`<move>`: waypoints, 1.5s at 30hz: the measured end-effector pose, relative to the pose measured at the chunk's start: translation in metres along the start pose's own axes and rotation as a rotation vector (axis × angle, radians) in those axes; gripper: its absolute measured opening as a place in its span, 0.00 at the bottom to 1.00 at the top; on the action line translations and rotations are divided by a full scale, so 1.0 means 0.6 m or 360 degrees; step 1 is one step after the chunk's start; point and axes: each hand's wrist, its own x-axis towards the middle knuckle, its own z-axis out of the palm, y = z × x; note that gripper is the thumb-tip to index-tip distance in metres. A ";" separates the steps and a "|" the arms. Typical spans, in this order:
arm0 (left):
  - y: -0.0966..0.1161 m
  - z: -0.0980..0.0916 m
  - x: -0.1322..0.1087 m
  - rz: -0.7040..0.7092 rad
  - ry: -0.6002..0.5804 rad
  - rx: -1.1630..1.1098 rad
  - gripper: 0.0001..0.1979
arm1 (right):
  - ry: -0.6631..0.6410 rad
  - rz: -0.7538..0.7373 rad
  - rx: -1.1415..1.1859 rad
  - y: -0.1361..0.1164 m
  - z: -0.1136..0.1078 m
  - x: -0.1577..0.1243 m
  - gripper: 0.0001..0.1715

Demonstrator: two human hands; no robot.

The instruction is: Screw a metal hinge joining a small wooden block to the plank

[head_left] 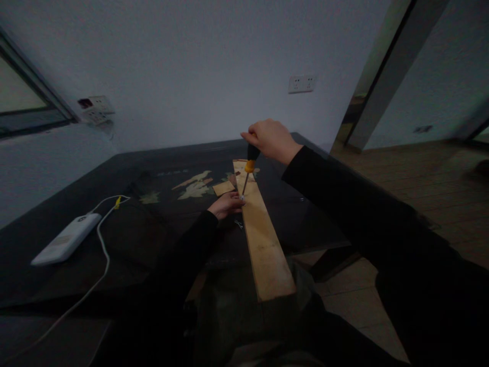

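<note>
A long wooden board point(263, 239) lies on the dark table, its near end jutting past the table's front edge. My right hand point(272, 140) is closed around the black and yellow handle of a screwdriver point(249, 166), which stands nearly upright. Its tip meets a small metal piece point(242, 197) at the board's left edge. The fingers of my left hand point(227, 205) pinch that small piece from the left. A small wooden piece point(223, 188) lies just beyond my left hand. Several small screws or nails point(239, 224) are on the table left of the board.
On the left of the table point(145, 224) lies a white power bank point(66, 239) with a white cable point(105, 255) running toward the front. A wall with sockets point(301, 84) rises behind the table. Wooden floor point(412, 178) shows at the right.
</note>
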 end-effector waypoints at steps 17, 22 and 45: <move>-0.009 -0.002 0.006 0.0012 0.0026 0.0048 0.16 | -0.0595 -0.0179 0.0600 0.019 -0.034 0.006 0.23; -0.011 -0.004 0.007 0.0054 0.0040 0.0051 0.17 | -0.0683 -0.0220 0.0591 0.017 -0.042 0.007 0.24; -0.004 -0.001 0.000 0.0053 0.0036 0.0039 0.20 | -0.0569 -0.0329 0.0251 0.002 -0.032 0.008 0.26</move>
